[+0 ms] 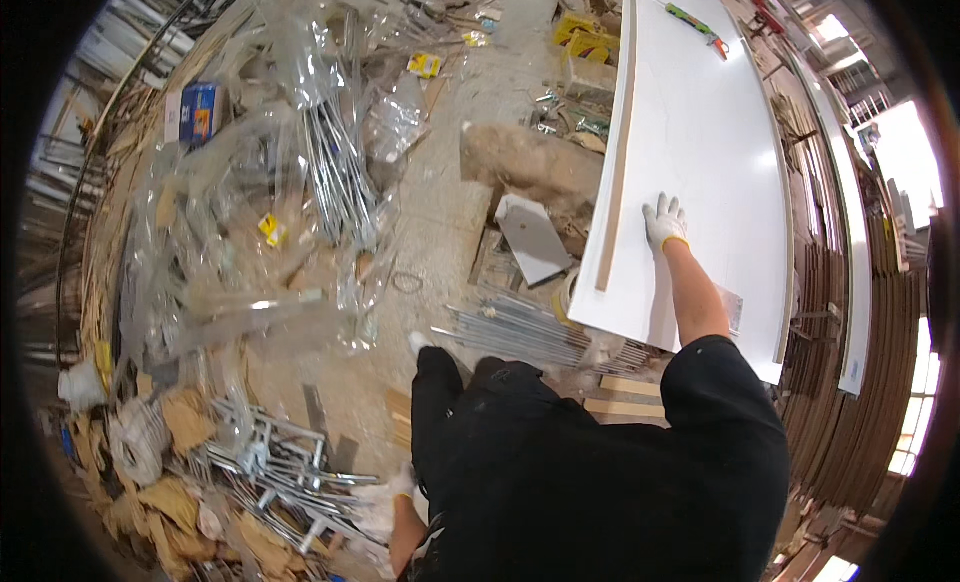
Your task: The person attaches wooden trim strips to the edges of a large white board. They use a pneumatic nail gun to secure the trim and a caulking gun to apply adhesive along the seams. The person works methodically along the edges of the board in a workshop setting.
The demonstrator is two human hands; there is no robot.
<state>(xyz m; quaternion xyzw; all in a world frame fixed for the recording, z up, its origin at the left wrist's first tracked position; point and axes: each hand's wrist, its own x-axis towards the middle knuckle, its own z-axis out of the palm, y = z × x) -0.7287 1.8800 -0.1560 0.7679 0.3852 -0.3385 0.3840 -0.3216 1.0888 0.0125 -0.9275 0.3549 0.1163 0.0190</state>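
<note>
Black short-sleeved top (620, 482), black trousers (437, 392); right hand (662, 222) white-gloved, yellow cuff (676, 242).

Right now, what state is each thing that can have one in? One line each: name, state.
Right hand: gloved, palm down on panel, fingers spread
Left hand: gloved, lowered beside the metal pieces; finger pose unclear
White panel: lying flat
Wooden strip: lying along panel's left edge
Green applicator gun: lying on panel
Metal rods: bundled, partly wrapped
Clear plastic: crumpled
Metal pieces: heaped loosely
</note>
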